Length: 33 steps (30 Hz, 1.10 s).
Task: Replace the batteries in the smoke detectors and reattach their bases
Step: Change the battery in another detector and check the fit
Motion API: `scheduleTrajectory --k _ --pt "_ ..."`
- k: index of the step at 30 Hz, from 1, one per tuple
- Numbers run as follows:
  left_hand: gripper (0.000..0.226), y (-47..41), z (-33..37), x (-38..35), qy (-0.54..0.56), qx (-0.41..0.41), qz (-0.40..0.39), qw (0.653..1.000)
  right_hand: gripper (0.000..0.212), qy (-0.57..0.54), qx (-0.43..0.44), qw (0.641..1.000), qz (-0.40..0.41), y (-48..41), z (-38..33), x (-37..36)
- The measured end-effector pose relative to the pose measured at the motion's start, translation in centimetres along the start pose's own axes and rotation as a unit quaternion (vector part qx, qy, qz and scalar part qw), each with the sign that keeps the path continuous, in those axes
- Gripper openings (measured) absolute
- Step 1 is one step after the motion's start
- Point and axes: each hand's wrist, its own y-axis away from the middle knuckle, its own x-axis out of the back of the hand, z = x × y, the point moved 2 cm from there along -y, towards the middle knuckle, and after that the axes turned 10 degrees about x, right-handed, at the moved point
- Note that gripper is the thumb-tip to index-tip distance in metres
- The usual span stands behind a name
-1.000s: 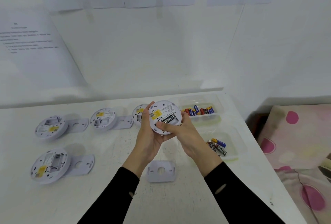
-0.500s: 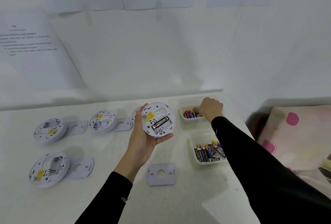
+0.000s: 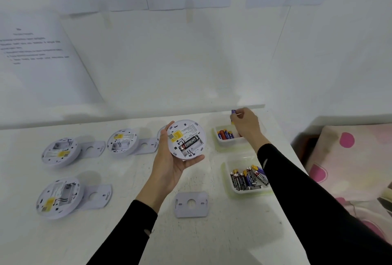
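My left hand (image 3: pixel 169 165) holds a white round smoke detector (image 3: pixel 186 139) back side up, above the table; one black battery sits in its open compartment. My right hand (image 3: pixel 246 124) pinches a blue battery (image 3: pixel 233 112) just above the far tray (image 3: pixel 229 141) of blue and red batteries. A loose base plate (image 3: pixel 191 204) lies on the table below the held detector. Three more open detectors (image 3: pixel 60 152) (image 3: pixel 122 141) (image 3: pixel 59 198) lie to the left, each with a base plate beside it.
A nearer tray (image 3: pixel 248 189) with several black and blue batteries sits at the right. Another detector (image 3: pixel 162 133) peeks out behind my left hand. Papers hang on the wall behind. The table's right edge (image 3: pixel 297 158) borders a pink-dotted cloth (image 3: pixel 350 158).
My right hand left the held detector, reached into the far tray and lifted out a blue battery. My left hand keeps the detector, now slightly lower and to the left.
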Motion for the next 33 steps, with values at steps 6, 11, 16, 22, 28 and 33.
scheduleTrajectory --k 6,11,16,22,28,33 --pt "0.052 -0.6 0.1 -0.2 0.012 -0.024 0.037 0.999 0.029 -0.282 0.05 0.951 -0.119 6.5 -5.0 0.4" --pt "0.041 -0.6 -0.3 -1.1 -0.009 -0.045 0.055 0.997 0.026 -0.318 0.094 0.942 -0.058 11.4 -7.1 -0.5" --pt "0.035 -0.3 -0.8 -1.7 -0.032 -0.084 0.067 0.994 0.014 -0.241 0.161 0.955 0.061 12.6 -6.9 -2.5" --pt "0.037 -0.2 -0.8 -2.2 -0.038 -0.104 0.088 0.99 0.017 -0.161 0.192 0.964 0.087 13.2 -6.1 -5.0" --pt "0.037 -0.3 -0.3 -2.1 0.001 -0.087 0.08 0.993 0.037 -0.006 0.28 0.957 0.081 14.4 -6.1 -5.7" --pt "0.039 -0.4 1.0 -0.6 -0.024 -0.084 0.074 0.993 0.044 0.065 0.297 0.953 0.007 15.2 -5.8 -5.0"
